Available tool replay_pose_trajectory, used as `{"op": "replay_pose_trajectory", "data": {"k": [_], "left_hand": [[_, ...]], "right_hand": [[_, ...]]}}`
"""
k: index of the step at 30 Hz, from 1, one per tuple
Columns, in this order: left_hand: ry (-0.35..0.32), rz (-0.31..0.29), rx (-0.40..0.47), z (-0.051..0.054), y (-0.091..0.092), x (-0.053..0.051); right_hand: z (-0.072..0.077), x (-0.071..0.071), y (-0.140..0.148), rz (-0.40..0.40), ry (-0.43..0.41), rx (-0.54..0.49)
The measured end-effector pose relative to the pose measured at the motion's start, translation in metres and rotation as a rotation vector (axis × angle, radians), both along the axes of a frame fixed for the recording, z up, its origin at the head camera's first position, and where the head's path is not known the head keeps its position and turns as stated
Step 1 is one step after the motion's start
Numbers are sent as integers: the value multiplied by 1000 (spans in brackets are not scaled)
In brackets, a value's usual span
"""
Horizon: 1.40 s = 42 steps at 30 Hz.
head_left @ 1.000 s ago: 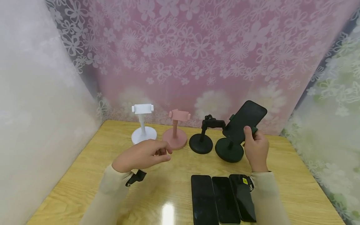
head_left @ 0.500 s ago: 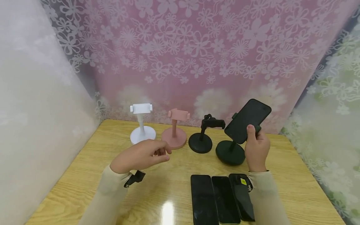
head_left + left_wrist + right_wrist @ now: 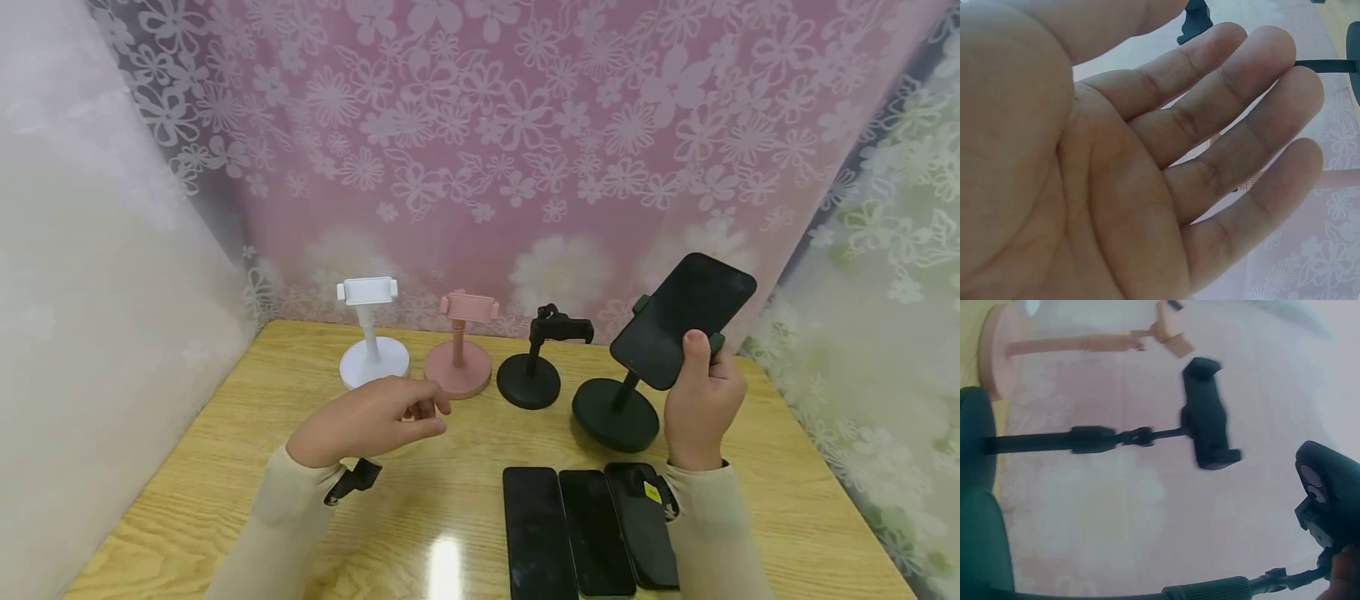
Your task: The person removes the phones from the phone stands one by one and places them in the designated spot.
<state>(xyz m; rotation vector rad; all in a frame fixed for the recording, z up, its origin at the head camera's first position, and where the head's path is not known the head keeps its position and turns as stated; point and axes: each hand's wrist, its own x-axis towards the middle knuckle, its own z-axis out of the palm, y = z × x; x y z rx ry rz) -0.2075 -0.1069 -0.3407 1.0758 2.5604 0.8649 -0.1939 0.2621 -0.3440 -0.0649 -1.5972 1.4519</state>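
Note:
My right hand (image 3: 705, 412) grips a black phone (image 3: 675, 321) and the clamp behind it, thumb on the screen side. The phone sits tilted in the clamp of a dark green phone stand (image 3: 611, 414). Its round base looks tipped; whether it fully touches the table I cannot tell. In the right wrist view, the stand's ribbed stem (image 3: 1207, 590) runs along the bottom. My left hand (image 3: 371, 419) hovers over the table before the white and pink stands, holding nothing, with fingers loosely bent; its bare palm fills much of the left wrist view.
A white phone stand (image 3: 373, 358), a pink phone stand (image 3: 457, 367) and a black phone stand (image 3: 528, 382) stand in a row at the table's back. Three dark phones (image 3: 538, 533) lie side by side at the front. A floral curtain (image 3: 487, 125) hangs behind.
The right hand has moved right and slightly toward me, taking the phone and dark green stand along. The left hand has stayed nearly in place. The view has shifted slightly.

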Motion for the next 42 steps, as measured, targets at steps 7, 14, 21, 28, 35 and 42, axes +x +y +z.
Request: {"op": "replay_pose_trajectory", "data": {"k": [7, 14, 21, 28, 35, 42], "left_hand": [[1, 9, -7, 1, -4, 5], [11, 17, 2, -2, -10, 10], [126, 215, 149, 0, -11, 13], [168, 273, 212, 9, -17, 17], [245, 250, 313, 16, -15, 16], [265, 220, 375, 22, -11, 16]], "right_hand": [[9, 12, -7, 81, 130, -116], [22, 40, -34, 178, 208, -33], [24, 62, -53, 468, 177, 2], [14, 64, -90, 640, 137, 140], [-6, 72, -118, 755, 22, 198], [-24, 76, -137, 833, -3, 278]]}}
